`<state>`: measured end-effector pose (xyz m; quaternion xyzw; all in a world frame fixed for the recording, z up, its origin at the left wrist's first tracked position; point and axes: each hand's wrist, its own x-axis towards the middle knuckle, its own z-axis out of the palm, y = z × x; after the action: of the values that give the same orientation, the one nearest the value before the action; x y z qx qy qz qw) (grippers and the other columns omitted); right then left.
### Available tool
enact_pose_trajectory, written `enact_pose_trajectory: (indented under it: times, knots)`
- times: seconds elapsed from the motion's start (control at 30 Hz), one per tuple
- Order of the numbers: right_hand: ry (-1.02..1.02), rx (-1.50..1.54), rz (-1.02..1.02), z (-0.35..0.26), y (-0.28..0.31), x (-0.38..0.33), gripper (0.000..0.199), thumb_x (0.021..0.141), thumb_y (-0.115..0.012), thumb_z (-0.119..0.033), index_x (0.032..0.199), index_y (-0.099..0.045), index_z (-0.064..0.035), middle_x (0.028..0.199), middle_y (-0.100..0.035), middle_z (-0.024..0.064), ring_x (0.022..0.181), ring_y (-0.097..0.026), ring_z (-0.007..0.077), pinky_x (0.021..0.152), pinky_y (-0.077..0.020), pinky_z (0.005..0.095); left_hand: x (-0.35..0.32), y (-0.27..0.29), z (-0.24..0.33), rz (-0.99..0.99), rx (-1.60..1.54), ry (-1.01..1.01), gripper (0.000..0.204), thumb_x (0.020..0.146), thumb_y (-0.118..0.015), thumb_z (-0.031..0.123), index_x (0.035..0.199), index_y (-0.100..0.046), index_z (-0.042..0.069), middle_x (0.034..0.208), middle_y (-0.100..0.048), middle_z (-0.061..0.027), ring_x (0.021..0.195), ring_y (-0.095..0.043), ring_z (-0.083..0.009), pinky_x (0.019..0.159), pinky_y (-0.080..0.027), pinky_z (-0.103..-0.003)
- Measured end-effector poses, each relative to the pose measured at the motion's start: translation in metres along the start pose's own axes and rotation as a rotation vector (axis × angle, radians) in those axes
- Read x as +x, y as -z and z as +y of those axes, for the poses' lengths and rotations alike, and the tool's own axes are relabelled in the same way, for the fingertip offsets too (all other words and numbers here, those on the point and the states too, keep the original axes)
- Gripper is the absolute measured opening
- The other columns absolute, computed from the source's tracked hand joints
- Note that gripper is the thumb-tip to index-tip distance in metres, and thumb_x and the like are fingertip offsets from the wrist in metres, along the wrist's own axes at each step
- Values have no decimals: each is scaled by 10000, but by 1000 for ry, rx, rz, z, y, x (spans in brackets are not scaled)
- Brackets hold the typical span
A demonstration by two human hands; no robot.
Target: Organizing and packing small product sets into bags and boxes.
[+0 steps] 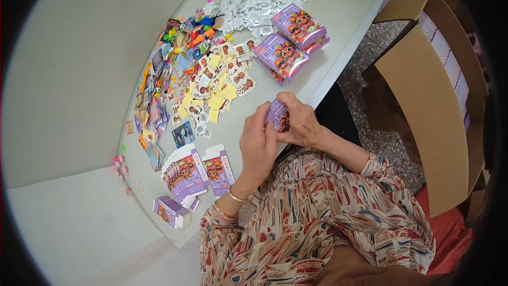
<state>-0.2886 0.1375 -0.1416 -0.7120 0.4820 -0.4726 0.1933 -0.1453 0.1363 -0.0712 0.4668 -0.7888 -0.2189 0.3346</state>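
Between my hands, close to the table's near edge, is a small purple printed box (277, 115). My left hand (258, 139) has its fingers closed round the box's left side. From the right, my right hand (300, 122) grips the same box, its fingers over the top and side; they partly hide it. Left of my left wrist lie fanned flat purple cartons (186, 172) and one more flat carton (217, 171). A bundle of folded purple cartons (170, 213) sits nearer the table's left corner. Filled purple boxes (300, 26) are stacked beyond my hands.
Small cartoon stickers and yellow slips (214, 95) lie mid-table. Behind them are piled colourful little toys (196, 37) and white printed packets (254, 5). A large open cardboard box (423, 111), holding rows of purple boxes, stands right of the table (338, 10).
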Motion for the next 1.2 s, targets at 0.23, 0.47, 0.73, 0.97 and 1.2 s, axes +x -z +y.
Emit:
enact_pose_trajectory:
  times: [0.23,0.47,0.73,0.97,1.2]
  knots:
    - [-157,110,374,0,54,12,751,757,-764,-320,1271,-351,39,1208,-493,140,998,-543,225,883,-456,354,86,22,1,-31,-640,235,267,896,-607,63,1143,-582,-36,984,-617,-21,868,-581,-88,753,-474,-226]
    - [-690,444,299,16,48,43,555,955,-541,-369,1304,-389,35,1080,-591,115,917,-588,170,796,-490,317,109,-30,-31,144,-448,378,673,824,-728,211,1350,-393,-45,1236,-514,-139,1036,-547,-198,907,-438,-293]
    - [-706,293,228,8,54,57,475,925,-586,-370,1145,-573,50,890,-645,123,767,-591,145,677,-478,278,112,-47,-22,-50,-1005,637,903,810,-742,259,1436,-160,-33,1235,-494,-151,1100,-537,-210,935,-435,-322]
    - [-473,101,256,11,30,33,552,816,-726,-305,1200,-517,31,1002,-586,159,890,-573,198,762,-482,315,81,-40,-27,-63,-1113,573,735,864,-677,221,1423,-237,35,1228,-510,-109,1075,-557,-184,918,-461,-347]
    - [-216,166,149,-5,24,29,641,682,-809,-267,1162,-480,2,1192,-435,182,1058,-528,304,858,-473,381,35,-2,-45,-32,-1263,576,633,931,-547,129,1455,-201,47,1334,-449,-122,1175,-502,-194,986,-432,-326]
